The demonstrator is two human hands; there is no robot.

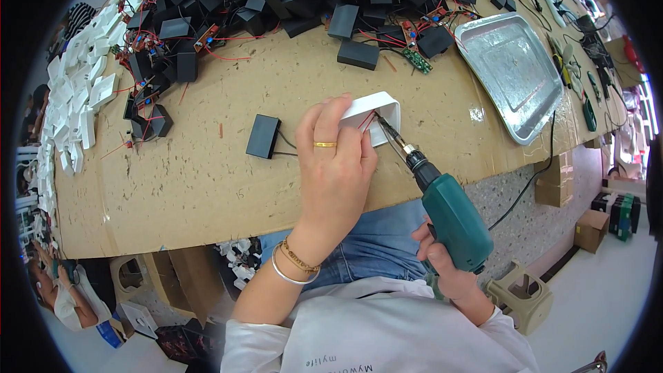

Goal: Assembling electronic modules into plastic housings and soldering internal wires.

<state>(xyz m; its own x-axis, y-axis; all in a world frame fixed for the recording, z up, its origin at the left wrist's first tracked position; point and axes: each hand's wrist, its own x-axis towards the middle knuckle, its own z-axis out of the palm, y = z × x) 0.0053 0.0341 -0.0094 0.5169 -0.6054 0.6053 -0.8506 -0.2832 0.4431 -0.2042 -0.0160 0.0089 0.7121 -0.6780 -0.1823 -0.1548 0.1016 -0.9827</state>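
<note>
My left hand [334, 139], with a ring on one finger, grips a white plastic housing [385, 101] over the near-middle part of the table. Thin red wires show inside the housing. Dark wires run from beneath the hand to a small black box [263, 136] lying just to its left. My right hand [445, 262] is wrapped round the handle of a green soldering gun [454, 217]. The gun slants up and to the left, and its thin metal tip reaches into the housing's opening, close to the red wires. Whether the tip touches them I cannot tell.
Black boxes [297, 0] with red wires and circuit boards are heaped at the back. White housings [83, 90] pile up on the left. A metal tray [514, 72] and pliers [589, 115] lie to the right. The gun's cord [528, 192] hangs over the table's edge; a co-worker [79, 297] sits lower left.
</note>
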